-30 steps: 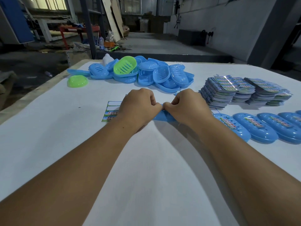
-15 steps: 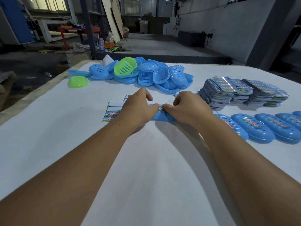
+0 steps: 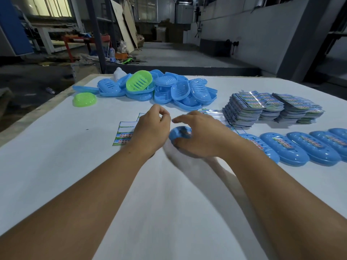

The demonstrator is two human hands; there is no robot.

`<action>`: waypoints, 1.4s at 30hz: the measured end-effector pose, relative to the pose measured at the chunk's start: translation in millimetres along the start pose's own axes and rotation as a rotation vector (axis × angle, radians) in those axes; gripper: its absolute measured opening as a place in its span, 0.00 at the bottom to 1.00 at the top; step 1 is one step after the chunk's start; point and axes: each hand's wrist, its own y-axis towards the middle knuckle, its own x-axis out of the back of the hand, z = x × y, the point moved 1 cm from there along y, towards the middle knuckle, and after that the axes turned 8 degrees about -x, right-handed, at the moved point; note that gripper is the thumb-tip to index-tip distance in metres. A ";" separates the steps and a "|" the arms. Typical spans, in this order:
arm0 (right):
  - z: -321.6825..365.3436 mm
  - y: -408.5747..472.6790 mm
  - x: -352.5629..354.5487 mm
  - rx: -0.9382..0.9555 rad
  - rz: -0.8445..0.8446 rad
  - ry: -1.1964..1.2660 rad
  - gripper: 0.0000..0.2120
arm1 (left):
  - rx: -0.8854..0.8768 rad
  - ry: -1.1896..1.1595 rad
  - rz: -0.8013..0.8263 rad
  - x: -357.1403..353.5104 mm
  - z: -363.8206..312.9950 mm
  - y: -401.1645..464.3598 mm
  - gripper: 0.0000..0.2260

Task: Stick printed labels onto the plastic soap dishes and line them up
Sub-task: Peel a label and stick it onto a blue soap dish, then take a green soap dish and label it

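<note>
Left hand (image 3: 152,128) lifted off, blue soap dish (image 3: 179,134) blurred

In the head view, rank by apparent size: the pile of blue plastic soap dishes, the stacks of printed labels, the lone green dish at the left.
1. Pile of blue plastic soap dishes
2. Stacks of printed labels, nearly as wide, so the order is unsure
3. Lone green plastic dish, clearly smallest

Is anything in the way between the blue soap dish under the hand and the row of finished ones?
Nothing visible blocks it. The soap dish lies under the right hand, and only that hand and bare table separate it from the row of labelled dishes on the right.
</note>
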 end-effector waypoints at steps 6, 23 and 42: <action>-11.8 -13.9 23.4 -0.212 0.086 -0.208 0.25 | -0.033 0.071 0.063 -1.1 3.4 -3.0 0.04; -46.5 -24.1 53.6 -0.385 0.135 -0.239 0.18 | -0.035 0.090 0.080 0.9 -2.4 -5.1 0.04; -6.1 -10.8 6.0 -0.016 0.091 0.003 0.11 | -0.044 0.203 -0.163 34.4 21.9 20.6 0.05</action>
